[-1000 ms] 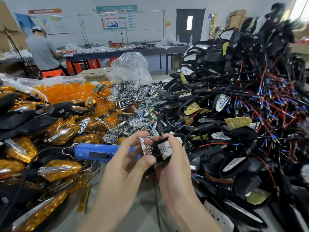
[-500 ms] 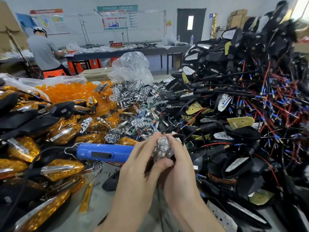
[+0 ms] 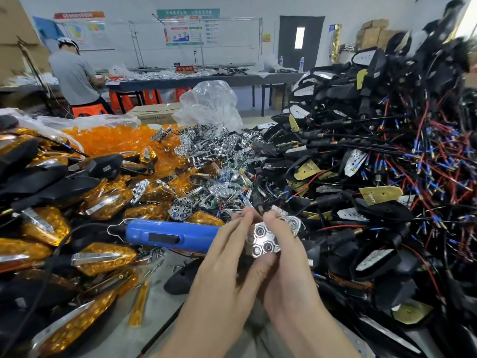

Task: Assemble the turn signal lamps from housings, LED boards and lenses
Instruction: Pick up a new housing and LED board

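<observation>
Both my hands meet low in the middle of the head view around one lamp. A chrome reflector [image 3: 268,239] with hexagonal cups lies on top of a black housing that is mostly hidden beneath it. My left hand [image 3: 229,257] pinches the reflector from the left, fingertips on its top edge and thumb under its lower edge. My right hand [image 3: 286,257] grips the housing from the right and below, with a finger laid over the reflector's top.
A blue electric screwdriver [image 3: 167,235] lies just left of my hands. Finished amber lamps [image 3: 103,257] pile up on the left, loose amber lenses [image 3: 111,139] and chrome reflectors [image 3: 206,148] behind, and wired black housings [image 3: 374,164] heap on the right. A person [image 3: 73,78] works at a far table.
The chrome reflector, held edge-on beside the housing's white LED board a second ago, now lies face up over the housing. Both hands have closed in around it.
</observation>
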{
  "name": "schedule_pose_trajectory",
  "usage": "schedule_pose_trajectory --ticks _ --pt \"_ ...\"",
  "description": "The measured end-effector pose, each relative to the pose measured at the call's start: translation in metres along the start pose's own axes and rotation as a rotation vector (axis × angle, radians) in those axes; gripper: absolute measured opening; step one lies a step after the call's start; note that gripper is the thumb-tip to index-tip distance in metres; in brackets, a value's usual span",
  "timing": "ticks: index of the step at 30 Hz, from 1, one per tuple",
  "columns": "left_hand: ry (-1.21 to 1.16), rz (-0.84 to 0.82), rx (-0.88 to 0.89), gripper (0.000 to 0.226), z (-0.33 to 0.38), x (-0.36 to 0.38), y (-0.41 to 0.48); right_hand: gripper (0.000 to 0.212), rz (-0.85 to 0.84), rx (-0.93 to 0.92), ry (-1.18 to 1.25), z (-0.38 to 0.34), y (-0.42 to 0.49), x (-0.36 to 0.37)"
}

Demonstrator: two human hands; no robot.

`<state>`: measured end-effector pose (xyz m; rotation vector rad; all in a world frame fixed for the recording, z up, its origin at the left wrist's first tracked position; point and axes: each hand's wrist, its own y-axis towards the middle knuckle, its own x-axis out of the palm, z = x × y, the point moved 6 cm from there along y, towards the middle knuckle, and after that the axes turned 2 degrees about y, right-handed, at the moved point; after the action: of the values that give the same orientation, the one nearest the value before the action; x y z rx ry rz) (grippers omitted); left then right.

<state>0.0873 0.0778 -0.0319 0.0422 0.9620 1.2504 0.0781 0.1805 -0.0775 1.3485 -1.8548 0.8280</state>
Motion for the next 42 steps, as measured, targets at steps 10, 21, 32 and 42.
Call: schedule_pose_trajectory --ticks 10,21,32,42 --pt "0.320 -0.245 -0.024 0.060 -0.026 -0.031 -0.007 0.012 0.020 -0.111 0.209 -0.034 0.005 0.004" --pt "0.147 -0.308 -0.046 0.014 -0.024 -0.023 -0.011 0.004 -0.027 -0.120 0.154 -0.028 0.005 0.009" --pt "0.299 -0.284 -0.012 0.041 -0.027 -0.038 -0.009 0.011 0.044 -0.209 0.161 -0.044 0.007 -0.002" --pt "0.595 -0.283 0.062 0.045 -0.017 -0.045 -0.007 0.009 0.033 -0.197 0.201 -0.043 0.006 0.001"
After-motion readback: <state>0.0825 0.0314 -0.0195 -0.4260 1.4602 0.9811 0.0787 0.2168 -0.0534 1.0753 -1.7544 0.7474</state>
